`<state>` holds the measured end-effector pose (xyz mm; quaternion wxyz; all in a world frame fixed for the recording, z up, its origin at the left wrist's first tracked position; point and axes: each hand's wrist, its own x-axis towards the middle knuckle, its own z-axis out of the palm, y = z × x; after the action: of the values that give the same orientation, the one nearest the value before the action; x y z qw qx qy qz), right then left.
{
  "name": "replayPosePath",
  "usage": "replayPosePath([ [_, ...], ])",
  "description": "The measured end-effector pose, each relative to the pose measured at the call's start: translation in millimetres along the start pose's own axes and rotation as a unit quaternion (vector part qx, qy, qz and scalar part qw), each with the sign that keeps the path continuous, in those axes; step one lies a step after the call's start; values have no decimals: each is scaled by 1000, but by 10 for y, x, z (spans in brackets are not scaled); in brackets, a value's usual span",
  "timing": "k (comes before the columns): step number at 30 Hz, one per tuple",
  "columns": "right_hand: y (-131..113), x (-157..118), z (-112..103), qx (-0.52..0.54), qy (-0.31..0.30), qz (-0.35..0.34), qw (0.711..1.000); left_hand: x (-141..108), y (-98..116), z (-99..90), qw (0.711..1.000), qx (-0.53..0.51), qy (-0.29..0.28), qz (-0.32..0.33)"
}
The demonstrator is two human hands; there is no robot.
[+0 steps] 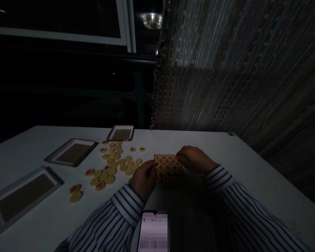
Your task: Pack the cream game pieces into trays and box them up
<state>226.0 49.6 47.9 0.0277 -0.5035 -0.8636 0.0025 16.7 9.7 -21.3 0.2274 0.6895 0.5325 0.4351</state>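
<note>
Round pieces with red characters (170, 163) lie in neat rows in a small box in front of me. My left hand (145, 178) is at the box's left side, fingertips on the pieces at its left edge. At the upper right corner, my right hand (194, 159) has its fingertips pressed on a red-marked piece, its fingers closed together. The lower rows are in shadow. Left of my left hand, several loose wooden pieces (110, 180) are scattered, most plain side up, some showing red or black characters.
On the white table (76, 224) are an open box (26, 194) at far left, a tray (72, 152) behind it and a smaller tray (121, 133) at the back. A lit phone (153, 232) lies at the near edge. A bead curtain (225, 70) hangs behind.
</note>
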Motion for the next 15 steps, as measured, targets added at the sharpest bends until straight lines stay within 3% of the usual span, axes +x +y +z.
replayPosePath([
  [15,-11,2,-8,-6,-7,-16,1000,-2,-10,3,1000,11,-6,1],
])
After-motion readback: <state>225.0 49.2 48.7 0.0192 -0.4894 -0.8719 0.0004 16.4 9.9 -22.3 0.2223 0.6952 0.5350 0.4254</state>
